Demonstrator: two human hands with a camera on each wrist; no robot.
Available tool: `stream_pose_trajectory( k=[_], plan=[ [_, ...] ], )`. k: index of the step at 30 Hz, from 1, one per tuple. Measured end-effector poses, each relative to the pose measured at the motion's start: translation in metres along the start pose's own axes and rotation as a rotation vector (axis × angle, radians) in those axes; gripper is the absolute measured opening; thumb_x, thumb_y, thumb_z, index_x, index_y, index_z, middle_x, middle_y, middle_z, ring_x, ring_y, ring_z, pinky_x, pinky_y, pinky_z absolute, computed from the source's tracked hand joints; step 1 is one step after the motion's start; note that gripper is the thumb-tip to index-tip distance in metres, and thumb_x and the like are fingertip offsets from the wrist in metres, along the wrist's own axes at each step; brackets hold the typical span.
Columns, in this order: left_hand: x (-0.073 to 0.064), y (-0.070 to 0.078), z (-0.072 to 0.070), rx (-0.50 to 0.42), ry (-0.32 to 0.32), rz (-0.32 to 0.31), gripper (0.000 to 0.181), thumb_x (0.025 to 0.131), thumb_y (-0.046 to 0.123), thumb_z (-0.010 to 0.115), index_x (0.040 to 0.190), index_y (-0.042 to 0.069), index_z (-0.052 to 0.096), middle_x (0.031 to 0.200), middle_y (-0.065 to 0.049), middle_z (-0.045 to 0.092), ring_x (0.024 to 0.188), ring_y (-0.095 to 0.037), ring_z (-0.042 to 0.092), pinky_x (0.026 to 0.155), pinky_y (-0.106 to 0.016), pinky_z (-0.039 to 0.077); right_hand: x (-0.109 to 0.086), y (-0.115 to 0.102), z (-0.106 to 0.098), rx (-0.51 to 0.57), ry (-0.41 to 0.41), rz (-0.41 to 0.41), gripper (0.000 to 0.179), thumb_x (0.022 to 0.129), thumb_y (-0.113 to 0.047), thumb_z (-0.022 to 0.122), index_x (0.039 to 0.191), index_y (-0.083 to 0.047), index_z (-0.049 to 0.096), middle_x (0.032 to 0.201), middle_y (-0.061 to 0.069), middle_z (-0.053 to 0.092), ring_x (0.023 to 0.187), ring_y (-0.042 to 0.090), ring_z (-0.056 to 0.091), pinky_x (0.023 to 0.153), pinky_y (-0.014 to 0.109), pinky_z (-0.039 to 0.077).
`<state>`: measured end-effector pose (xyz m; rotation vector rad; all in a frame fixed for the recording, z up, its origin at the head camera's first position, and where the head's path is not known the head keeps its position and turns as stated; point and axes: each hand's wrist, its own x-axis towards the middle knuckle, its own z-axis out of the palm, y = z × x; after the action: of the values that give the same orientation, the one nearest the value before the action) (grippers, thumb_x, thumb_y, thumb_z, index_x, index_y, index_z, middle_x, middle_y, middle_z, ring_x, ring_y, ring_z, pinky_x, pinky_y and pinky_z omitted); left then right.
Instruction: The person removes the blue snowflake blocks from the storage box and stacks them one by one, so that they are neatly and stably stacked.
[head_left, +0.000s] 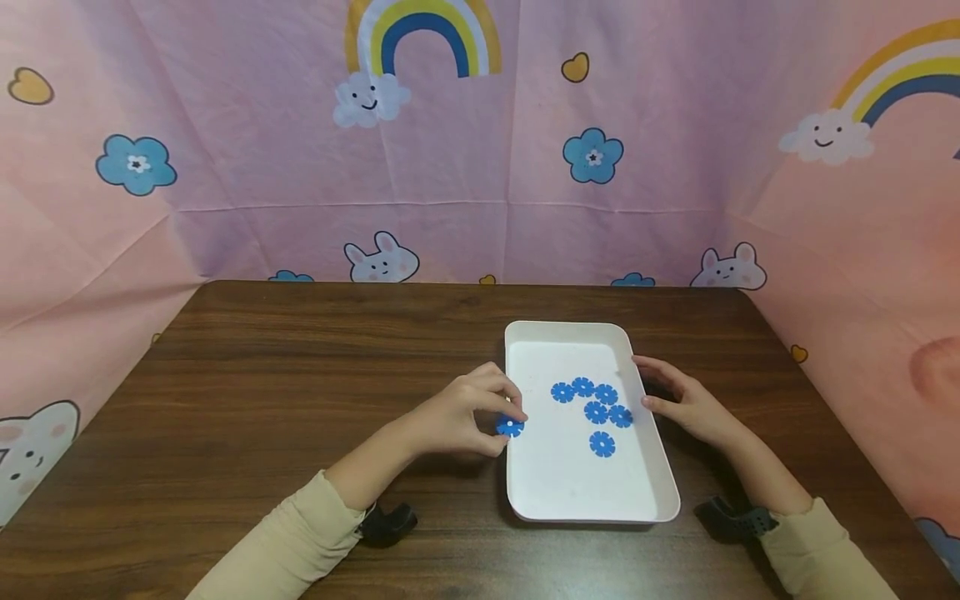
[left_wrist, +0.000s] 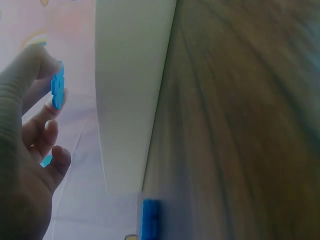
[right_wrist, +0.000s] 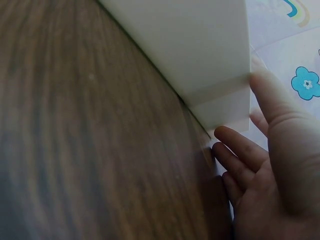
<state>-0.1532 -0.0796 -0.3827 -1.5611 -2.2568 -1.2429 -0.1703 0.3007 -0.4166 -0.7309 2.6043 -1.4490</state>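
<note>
Brown surface; white tray sits right of its middle, long axis running from near edge toward far edge. My left hand pinches one blue disc above the tray's left rim, the wall beneath being the obstacle. My right hand, fingers apart, touches the right rim, nearer the six loose discs inside.

6 discs block the tray midway, leaving its near end open

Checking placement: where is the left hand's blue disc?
Head view: the blue disc, pinched in the left hand, is at the left edge of the white tray.
</note>
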Motion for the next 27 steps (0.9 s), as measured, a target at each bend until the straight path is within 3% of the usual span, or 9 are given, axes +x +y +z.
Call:
stream_pose_trajectory(
  k=[5,16,27],
  plan=[
    [-0.011,-0.006,-0.009,0.010,-0.009,-0.013,0.024,0.070,0.003,0.078,0.094,0.006,0.076,0.101,0.006,0.059,0.098,-0.012,0.046,0.074,-0.024,0.048,0.000,0.000,0.000,0.004,-0.002,0.001,0.058,0.091,-0.008,0.063,0.143,-0.004,0.038,0.140,0.023,0.043,0.125,0.045,0.041,0.094,0.062,0.035],
    [-0.032,-0.021,-0.030,0.028,-0.032,-0.104,0.025,0.071,0.002,0.078,0.096,0.005,0.076,0.102,0.008,0.060,0.098,-0.014,0.047,0.076,-0.029,0.048,0.001,0.000,0.001,0.023,-0.008,-0.009,0.060,0.090,-0.007,0.064,0.144,-0.004,0.037,0.141,0.023,0.042,0.126,0.045,0.041,0.095,0.063,0.034],
    [-0.048,-0.029,-0.041,0.038,-0.086,-0.196,0.022,0.075,0.005,0.077,0.097,0.009,0.077,0.103,0.010,0.060,0.098,-0.014,0.046,0.077,-0.029,0.047,0.000,0.001,0.001,0.027,-0.006,-0.002,0.060,0.090,-0.008,0.064,0.144,-0.004,0.037,0.142,0.023,0.041,0.127,0.045,0.039,0.095,0.063,0.033]
  ],
)
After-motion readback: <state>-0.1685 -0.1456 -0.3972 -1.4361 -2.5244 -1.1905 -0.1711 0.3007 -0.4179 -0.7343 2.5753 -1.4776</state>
